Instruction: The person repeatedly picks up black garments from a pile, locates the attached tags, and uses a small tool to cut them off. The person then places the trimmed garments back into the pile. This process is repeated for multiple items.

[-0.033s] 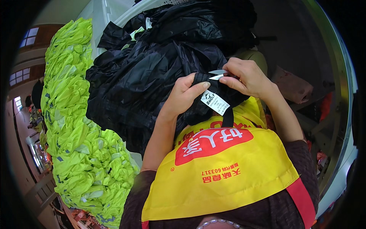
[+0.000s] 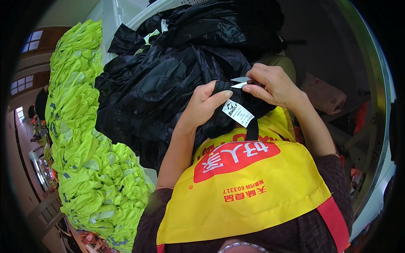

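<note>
Black garment (image 2: 168,97), bunched in shiny folds before you, its gathered edge raised between your hands. To your left, a long heap of lime-yellow garments (image 2: 97,177). Down your front, a yellow apron (image 2: 253,211) with a red panel. Beyond the black folds, the curved rim of a white basket (image 2: 143,14). Your right hand (image 2: 272,86): fingers closed around snips (image 2: 241,79), handles mostly hidden. Your left hand (image 2: 204,103): thumb and forefinger clamped on the gathered edge. White label (image 2: 238,113) hangs just below your left thumb. Snips' blades point left, parted, beside the edge; you cannot tell whether they touch cloth.
</note>
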`<state>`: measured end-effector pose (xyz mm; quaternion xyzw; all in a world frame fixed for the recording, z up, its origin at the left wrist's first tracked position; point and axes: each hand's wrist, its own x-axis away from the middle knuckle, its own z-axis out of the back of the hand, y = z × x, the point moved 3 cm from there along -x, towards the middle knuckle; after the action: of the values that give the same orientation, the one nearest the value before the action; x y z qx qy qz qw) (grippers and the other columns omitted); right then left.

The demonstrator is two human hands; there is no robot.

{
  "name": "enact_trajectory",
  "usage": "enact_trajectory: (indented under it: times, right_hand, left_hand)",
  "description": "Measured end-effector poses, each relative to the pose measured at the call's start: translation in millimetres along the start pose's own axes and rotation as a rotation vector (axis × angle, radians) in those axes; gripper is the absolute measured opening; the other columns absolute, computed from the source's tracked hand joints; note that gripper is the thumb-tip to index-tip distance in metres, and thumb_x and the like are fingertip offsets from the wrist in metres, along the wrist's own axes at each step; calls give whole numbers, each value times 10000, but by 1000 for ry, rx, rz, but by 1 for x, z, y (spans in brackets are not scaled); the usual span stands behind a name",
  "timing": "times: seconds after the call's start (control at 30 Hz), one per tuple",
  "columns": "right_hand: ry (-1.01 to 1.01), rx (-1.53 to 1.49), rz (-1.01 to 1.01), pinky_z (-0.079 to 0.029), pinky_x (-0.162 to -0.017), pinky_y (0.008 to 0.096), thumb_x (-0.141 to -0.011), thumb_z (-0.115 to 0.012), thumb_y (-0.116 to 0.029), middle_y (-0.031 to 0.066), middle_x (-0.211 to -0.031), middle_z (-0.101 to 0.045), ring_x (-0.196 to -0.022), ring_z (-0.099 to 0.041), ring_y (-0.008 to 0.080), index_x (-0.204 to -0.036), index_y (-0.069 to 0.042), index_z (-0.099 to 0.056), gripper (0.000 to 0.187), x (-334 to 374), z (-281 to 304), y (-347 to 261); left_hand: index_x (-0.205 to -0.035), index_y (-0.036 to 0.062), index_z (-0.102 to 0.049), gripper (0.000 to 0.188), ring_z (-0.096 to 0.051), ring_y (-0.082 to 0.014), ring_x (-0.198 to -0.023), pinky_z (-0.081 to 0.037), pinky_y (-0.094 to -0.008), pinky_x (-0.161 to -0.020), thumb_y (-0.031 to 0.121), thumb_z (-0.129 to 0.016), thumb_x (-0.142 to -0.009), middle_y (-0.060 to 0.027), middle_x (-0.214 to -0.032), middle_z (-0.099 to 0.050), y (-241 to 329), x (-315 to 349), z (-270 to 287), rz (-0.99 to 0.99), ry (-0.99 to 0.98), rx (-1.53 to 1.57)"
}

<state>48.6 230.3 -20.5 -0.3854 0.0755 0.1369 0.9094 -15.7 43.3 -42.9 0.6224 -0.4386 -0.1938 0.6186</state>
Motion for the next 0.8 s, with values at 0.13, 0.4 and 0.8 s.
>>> enact_trajectory:
  times: [0.13, 0.4, 0.8]
  right_hand:
    - [7, 38, 38, -400, -507, 320, -804, -621, -292, 106, -701, -515, -575, -513, 246, -795, -8, -564, 290, 0, -3, 1]
    - [-63, -10, -22, -433, -536, 330, -854, -546, -360, 117, -737, -562, -623, -551, 249, -808, -30, -584, 336, -2, -9, 1]
    - [-56, -68, 1, -424, -545, 355, -882, -498, -377, 121, -708, -543, -618, -541, 273, -771, -25, -553, 373, -4, -18, 2]
  left_hand:
    - [-938, -13, -595, 140, -555, -36, -695, -444, -184, -639, 100, -565, -861, -6, -807, -627, 2, -1, 1, 15, -2, -51]
    - [-967, -15, -599, 160, -555, -37, -721, -442, -186, -643, 102, -565, -863, -10, -833, -629, 1, -2, 0, 5, -1, -41]
    - [-1008, -17, -603, 182, -554, -39, -754, -440, -186, -666, 81, -570, -859, -11, -874, -631, -3, -3, -2, -44, -31, -24]
